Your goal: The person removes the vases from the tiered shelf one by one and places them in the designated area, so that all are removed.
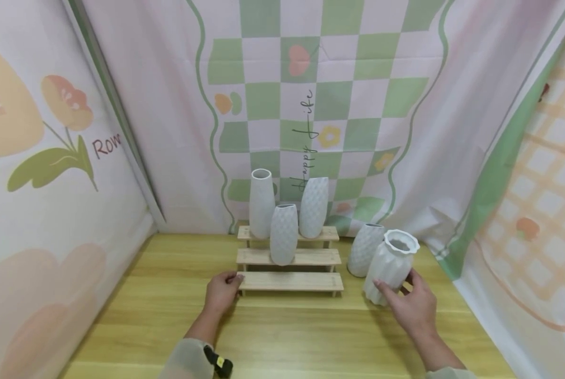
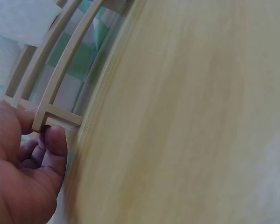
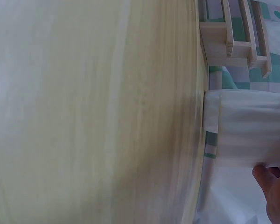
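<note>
My right hand grips a white fluted vase with a scalloped rim, thumb on the near side and fingers behind. The vase leans slightly to the right, and in the right wrist view the base of the held vase shows a small gap above the tabletop. Behind it stands a white dimpled vase, partly covered. At the left end of a three-step wooden stand, my left hand pinches the lowest step; the left wrist view shows thumb and finger on the step's end.
A tall smooth white vase and a textured white vase stand on the top step. Another textured vase is on the middle step. Printed curtains enclose the wooden table at the back and sides.
</note>
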Available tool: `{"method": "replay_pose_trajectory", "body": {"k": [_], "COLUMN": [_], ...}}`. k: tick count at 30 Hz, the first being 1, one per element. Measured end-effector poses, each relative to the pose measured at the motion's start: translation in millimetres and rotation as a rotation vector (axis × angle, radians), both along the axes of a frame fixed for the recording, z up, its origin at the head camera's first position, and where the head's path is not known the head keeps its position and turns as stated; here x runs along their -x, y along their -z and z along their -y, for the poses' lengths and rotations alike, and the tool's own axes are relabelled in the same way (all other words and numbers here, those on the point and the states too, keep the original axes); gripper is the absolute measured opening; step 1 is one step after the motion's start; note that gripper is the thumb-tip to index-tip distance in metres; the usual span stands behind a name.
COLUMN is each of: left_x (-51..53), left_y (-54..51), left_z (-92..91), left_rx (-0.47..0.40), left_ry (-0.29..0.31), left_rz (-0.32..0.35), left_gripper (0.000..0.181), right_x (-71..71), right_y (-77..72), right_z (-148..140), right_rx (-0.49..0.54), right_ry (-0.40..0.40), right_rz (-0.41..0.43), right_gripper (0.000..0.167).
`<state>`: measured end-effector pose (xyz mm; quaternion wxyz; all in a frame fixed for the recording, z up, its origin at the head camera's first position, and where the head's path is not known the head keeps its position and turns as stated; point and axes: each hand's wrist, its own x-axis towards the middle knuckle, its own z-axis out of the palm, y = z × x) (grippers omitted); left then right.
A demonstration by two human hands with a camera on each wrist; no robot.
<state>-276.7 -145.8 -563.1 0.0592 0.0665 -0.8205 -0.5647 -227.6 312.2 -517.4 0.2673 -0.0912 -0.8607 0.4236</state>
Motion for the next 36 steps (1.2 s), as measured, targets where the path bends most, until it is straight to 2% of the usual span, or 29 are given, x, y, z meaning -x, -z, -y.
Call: {"method": "replay_pose_trajectory", "body": {"k": [18, 30, 36], "left_x": [1.5, 3.3, 3.5], "left_y": [3.9, 8.0, 6.7], "left_z": [0.3, 0.5, 1.0], "left_rx": [0.014, 0.018, 0.007], "left_ry": [-0.009, 0.005, 0.004], "left_rz": [-0.002, 0.005, -0.003], "left_gripper": [0.041, 0.041, 0.041], "right_x": [7.9, 14.7, 21.4], "right_y": [3.7, 7.1, 6.8], "right_z": [-17.0, -25.6, -29.2], "right_rx": [-0.003, -0.006, -0.045], "right_ry": [0.019, 0.042, 0.058], "right_rz": [0.048, 0.078, 0.097], "right_gripper": [0.088, 0.090, 0.091]}}
